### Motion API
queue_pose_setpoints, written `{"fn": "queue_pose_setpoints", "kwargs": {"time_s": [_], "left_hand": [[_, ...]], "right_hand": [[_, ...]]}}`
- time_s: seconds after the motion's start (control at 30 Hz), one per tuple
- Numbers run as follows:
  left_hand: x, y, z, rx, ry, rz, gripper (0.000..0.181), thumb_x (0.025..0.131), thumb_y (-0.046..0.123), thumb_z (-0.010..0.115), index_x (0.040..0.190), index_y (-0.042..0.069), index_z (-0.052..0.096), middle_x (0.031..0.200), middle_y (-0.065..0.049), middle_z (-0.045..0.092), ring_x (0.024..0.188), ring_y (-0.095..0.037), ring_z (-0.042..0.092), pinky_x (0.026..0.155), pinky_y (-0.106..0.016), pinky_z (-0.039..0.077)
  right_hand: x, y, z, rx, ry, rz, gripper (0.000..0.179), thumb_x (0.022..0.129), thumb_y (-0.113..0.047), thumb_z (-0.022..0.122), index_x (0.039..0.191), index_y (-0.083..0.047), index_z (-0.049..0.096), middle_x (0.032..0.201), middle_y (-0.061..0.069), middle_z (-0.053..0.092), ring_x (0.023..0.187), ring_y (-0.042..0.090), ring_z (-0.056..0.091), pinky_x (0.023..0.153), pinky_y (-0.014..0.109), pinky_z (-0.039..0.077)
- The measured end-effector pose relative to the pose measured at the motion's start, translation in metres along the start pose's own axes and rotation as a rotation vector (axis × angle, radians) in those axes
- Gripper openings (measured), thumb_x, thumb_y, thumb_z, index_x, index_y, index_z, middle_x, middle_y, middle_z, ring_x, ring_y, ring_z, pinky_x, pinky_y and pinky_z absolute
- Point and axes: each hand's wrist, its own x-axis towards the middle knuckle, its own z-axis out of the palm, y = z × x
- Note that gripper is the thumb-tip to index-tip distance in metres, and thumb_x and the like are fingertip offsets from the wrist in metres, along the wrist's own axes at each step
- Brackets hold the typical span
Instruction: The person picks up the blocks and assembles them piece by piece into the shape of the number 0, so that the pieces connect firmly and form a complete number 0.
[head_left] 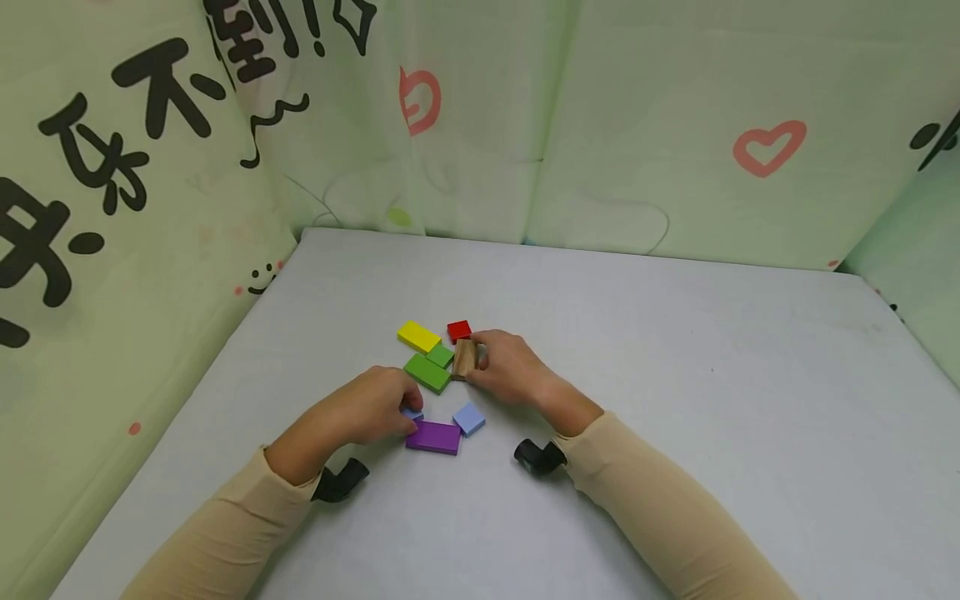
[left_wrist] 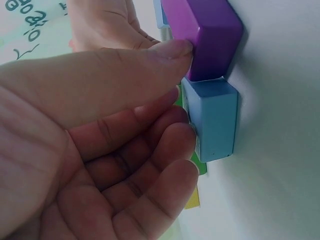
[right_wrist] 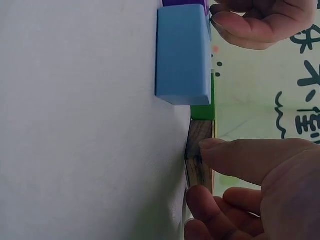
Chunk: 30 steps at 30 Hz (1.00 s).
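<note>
My left hand (head_left: 375, 404) rests at the left ends of a purple block (head_left: 433, 437) and a light blue block (left_wrist: 217, 120). In the left wrist view its thumb tip touches the purple block's corner, and its bent fingertips lie against the blue block; whether they pinch it I cannot tell. Farther right my right hand (head_left: 510, 367) holds a brown wood-grain block (head_left: 465, 358) by its edges, thumb at the near end and fingers toward the far end. Left of the brown block lie a long green block (head_left: 427, 373) and a small green block (head_left: 440, 356).
Beyond the green blocks lies a yellow block (head_left: 418, 337). A small red block (head_left: 459, 331) sits at the brown block's far end. Another light blue block (head_left: 469, 419) touches the purple block's right end. The white table (head_left: 750, 400) is bordered by printed curtains (head_left: 637, 125).
</note>
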Motion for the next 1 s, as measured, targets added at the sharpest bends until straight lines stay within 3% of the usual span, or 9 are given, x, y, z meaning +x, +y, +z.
{"fn": "queue_pose_setpoints", "kwargs": {"time_s": [0.23, 0.47, 1.0], "left_hand": [[-0.001, 0.001, -0.001, 0.003, -0.003, 0.005, 0.015, 0.086, 0.008, 0.079, 0.099, 0.006, 0.073, 0.088, 0.000, 0.062, 0.081, -0.017, 0.056, 0.076, -0.031, 0.052], [-0.001, 0.002, -0.001, 0.010, -0.004, -0.007, 0.015, 0.086, 0.008, 0.079, 0.099, 0.006, 0.073, 0.088, 0.000, 0.062, 0.082, -0.017, 0.056, 0.076, -0.031, 0.052], [0.000, 0.002, 0.000, -0.002, 0.000, -0.025, 0.015, 0.086, 0.008, 0.079, 0.099, 0.007, 0.072, 0.088, 0.001, 0.062, 0.082, -0.017, 0.056, 0.078, -0.032, 0.053]], "right_hand": [[0.000, 0.002, -0.002, -0.011, -0.011, 0.001, 0.058, 0.093, -0.017, 0.069, 0.144, 0.001, 0.048, 0.098, 0.006, 0.061, 0.084, 0.020, 0.056, 0.072, 0.029, 0.048], [-0.004, 0.006, -0.006, -0.041, -0.011, -0.027, 0.058, 0.092, -0.017, 0.069, 0.142, 0.005, 0.050, 0.105, 0.010, 0.059, 0.086, 0.021, 0.055, 0.075, 0.031, 0.047], [-0.012, 0.015, -0.010, -0.038, -0.013, -0.045, 0.059, 0.090, -0.019, 0.071, 0.140, 0.006, 0.051, 0.093, 0.006, 0.057, 0.081, 0.018, 0.053, 0.071, 0.031, 0.045]]}}
